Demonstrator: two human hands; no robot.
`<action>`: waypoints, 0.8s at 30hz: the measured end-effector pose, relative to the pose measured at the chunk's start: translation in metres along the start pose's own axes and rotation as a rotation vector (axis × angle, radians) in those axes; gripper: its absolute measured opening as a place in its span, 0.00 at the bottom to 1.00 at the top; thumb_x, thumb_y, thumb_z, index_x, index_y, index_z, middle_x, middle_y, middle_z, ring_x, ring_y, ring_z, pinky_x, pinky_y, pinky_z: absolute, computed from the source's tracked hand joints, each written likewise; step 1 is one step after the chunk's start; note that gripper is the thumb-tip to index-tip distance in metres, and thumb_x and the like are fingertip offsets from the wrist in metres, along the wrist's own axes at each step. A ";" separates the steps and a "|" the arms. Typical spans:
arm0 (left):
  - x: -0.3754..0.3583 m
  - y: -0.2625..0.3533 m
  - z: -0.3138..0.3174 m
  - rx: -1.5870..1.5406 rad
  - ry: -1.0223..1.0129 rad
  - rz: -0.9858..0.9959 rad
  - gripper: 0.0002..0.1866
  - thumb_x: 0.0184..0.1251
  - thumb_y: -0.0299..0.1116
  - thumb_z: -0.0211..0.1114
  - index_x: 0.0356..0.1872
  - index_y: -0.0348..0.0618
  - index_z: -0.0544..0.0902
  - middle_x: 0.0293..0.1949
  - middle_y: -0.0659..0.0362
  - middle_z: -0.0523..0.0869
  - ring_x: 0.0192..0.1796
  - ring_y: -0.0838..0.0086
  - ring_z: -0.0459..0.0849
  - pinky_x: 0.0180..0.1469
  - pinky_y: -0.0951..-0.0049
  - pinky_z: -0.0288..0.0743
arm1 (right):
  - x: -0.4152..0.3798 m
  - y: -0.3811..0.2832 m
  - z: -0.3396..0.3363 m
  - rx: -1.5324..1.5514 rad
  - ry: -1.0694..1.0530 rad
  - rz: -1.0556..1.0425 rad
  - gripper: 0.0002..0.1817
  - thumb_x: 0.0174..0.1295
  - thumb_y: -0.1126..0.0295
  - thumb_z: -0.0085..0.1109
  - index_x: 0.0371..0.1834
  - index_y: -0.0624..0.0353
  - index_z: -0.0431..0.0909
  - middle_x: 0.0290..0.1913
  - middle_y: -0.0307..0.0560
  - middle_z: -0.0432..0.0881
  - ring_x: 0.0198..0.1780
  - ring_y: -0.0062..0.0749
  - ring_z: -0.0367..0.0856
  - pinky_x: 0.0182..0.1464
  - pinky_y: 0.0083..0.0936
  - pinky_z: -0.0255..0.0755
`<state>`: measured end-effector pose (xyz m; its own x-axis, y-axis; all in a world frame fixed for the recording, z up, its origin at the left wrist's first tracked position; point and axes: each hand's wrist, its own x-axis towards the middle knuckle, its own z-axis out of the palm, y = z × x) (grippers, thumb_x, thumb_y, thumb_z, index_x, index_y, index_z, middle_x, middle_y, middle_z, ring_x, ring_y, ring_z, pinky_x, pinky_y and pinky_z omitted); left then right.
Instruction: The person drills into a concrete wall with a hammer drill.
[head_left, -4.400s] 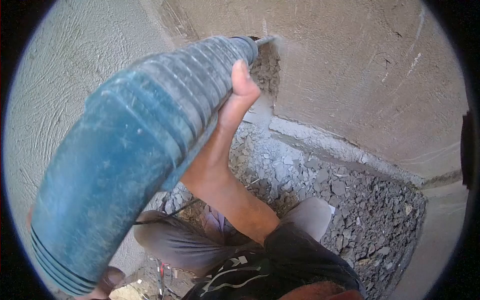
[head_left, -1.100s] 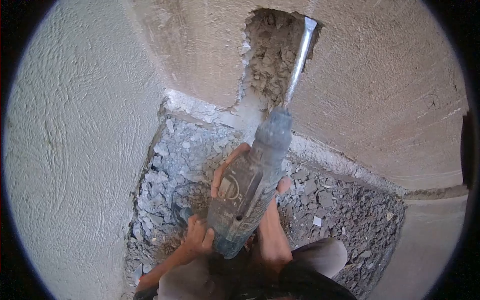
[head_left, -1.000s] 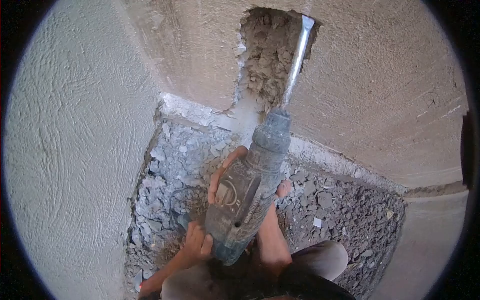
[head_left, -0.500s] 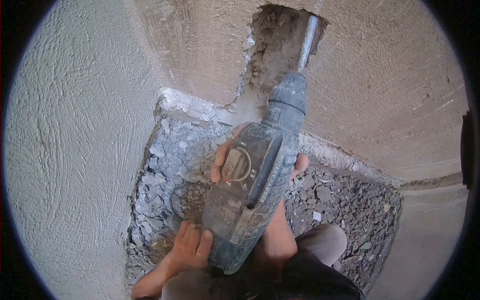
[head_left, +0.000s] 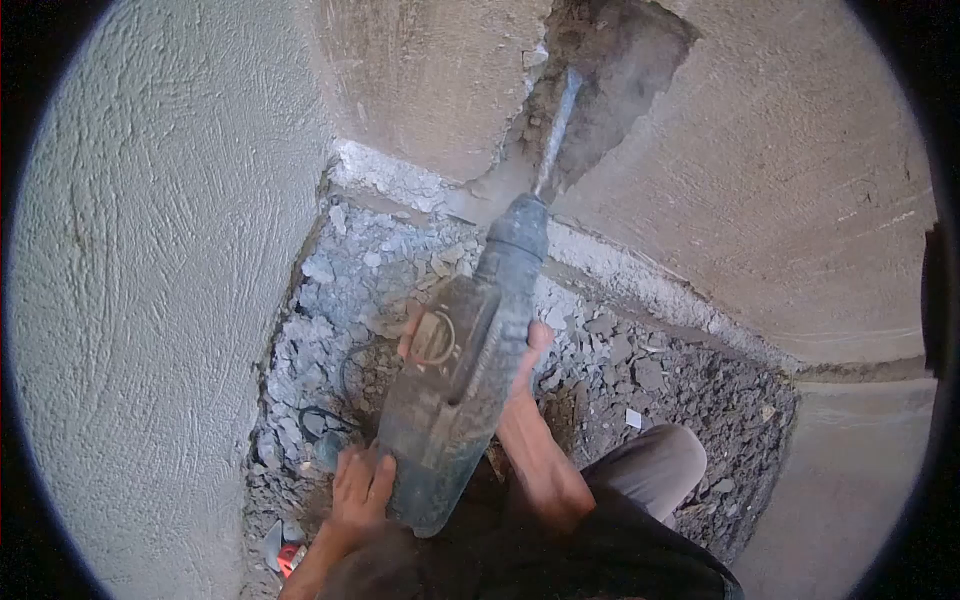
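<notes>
I hold a dusty blue-green rotary hammer (head_left: 455,375) with both hands, its chisel bit (head_left: 556,130) pointing up into a ragged hole (head_left: 610,70) chipped in the plastered wall. My right hand (head_left: 525,360) wraps under the front of the tool body, fingers showing on both sides. My left hand (head_left: 360,490) grips the rear handle at the bottom. Dust hangs around the bit's tip inside the hole.
Grey rubble (head_left: 650,380) covers the floor in the corner between a rough plastered wall (head_left: 150,280) on the left and the chipped wall (head_left: 800,200) ahead. A black cable (head_left: 320,415) lies in the rubble. My bent knee (head_left: 660,460) is at the lower right.
The hammer has swung down and left; the bit now points at the hole's lower left part, with fresh dust there. Both hands stayed on the tool.
</notes>
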<state>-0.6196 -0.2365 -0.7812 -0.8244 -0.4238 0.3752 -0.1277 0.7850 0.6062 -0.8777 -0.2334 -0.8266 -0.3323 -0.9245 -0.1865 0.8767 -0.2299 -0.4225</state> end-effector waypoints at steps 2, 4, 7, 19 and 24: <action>-0.008 -0.004 0.001 0.036 -0.020 0.007 0.36 0.48 0.25 0.69 0.62 0.30 0.68 0.50 0.34 0.78 0.44 0.42 0.80 0.45 0.41 0.72 | -0.003 0.003 0.004 0.016 0.021 0.018 0.62 0.39 0.14 0.53 0.61 0.64 0.73 0.51 0.69 0.80 0.46 0.59 0.82 0.48 0.49 0.79; -0.008 -0.007 0.006 0.067 -0.038 0.027 0.35 0.48 0.24 0.69 0.62 0.31 0.68 0.49 0.33 0.78 0.44 0.41 0.80 0.44 0.41 0.72 | -0.001 -0.003 0.006 0.009 -0.073 -0.011 0.62 0.39 0.15 0.53 0.61 0.64 0.73 0.51 0.69 0.79 0.47 0.60 0.82 0.48 0.49 0.79; 0.003 -0.002 0.014 0.062 -0.005 0.057 0.34 0.49 0.24 0.69 0.60 0.31 0.68 0.49 0.33 0.79 0.43 0.41 0.80 0.43 0.41 0.73 | 0.001 -0.016 0.005 -0.020 -0.110 -0.046 0.61 0.39 0.16 0.55 0.61 0.65 0.73 0.50 0.68 0.80 0.47 0.60 0.82 0.50 0.51 0.79; 0.060 0.033 -0.009 0.036 -0.151 -0.071 0.39 0.60 0.38 0.69 0.68 0.28 0.64 0.48 0.37 0.81 0.48 0.43 0.81 0.47 0.48 0.76 | -0.013 -0.084 0.093 -0.063 -0.154 -0.067 0.40 0.57 0.37 0.62 0.54 0.69 0.77 0.47 0.57 0.84 0.43 0.40 0.86 0.47 0.38 0.84; 0.052 0.059 -0.058 0.046 -0.225 -0.257 0.41 0.56 0.38 0.72 0.67 0.28 0.64 0.48 0.38 0.80 0.48 0.43 0.80 0.48 0.49 0.75 | -0.025 -0.100 0.145 -0.062 -0.080 -0.089 0.31 0.64 0.44 0.59 0.44 0.70 0.81 0.39 0.50 0.86 0.35 0.34 0.87 0.38 0.29 0.83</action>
<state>-0.6378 -0.2388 -0.6854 -0.8623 -0.5043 0.0472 -0.3675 0.6871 0.6268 -0.9067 -0.2313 -0.6515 -0.3770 -0.9231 -0.0758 0.8208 -0.2951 -0.4891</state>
